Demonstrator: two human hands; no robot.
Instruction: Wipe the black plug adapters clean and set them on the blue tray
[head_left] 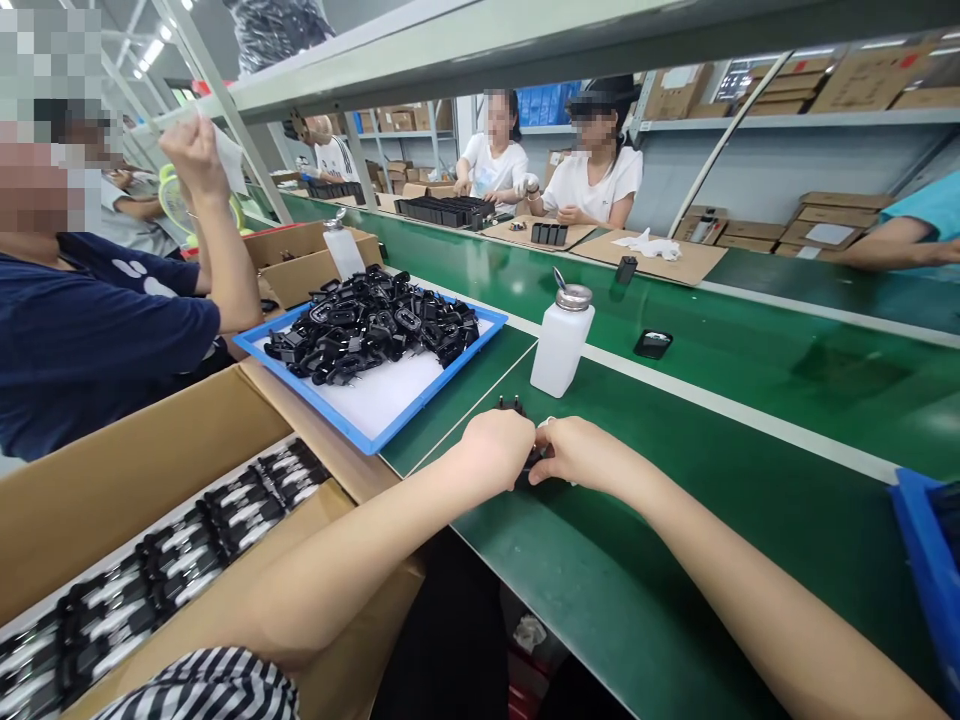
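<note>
Close together over the green bench, my two hands meet in front of the white bottle. My left hand (pixel 499 447) is closed around a black two-pin plug (pixel 511 404), whose metal pins stick up past my knuckles. My right hand (pixel 589 452) is closed, its thumb and fingers against the black plastic between the hands. Bits of something white, which looks like a cloth, show at its fingers. My fingers hide most of the plug. Just beyond stands a white pump bottle (pixel 561 345) with a metal cap.
Left of my hands, a blue tray (pixel 375 440) holds a heap of black plug parts (pixel 375 325). An open carton (pixel 112 480) with rows of black parts is nearer. A black piece (pixel 653 344) lies on the green conveyor. Another blue tray (pixel 922 570) is at right. Co-workers sit around.
</note>
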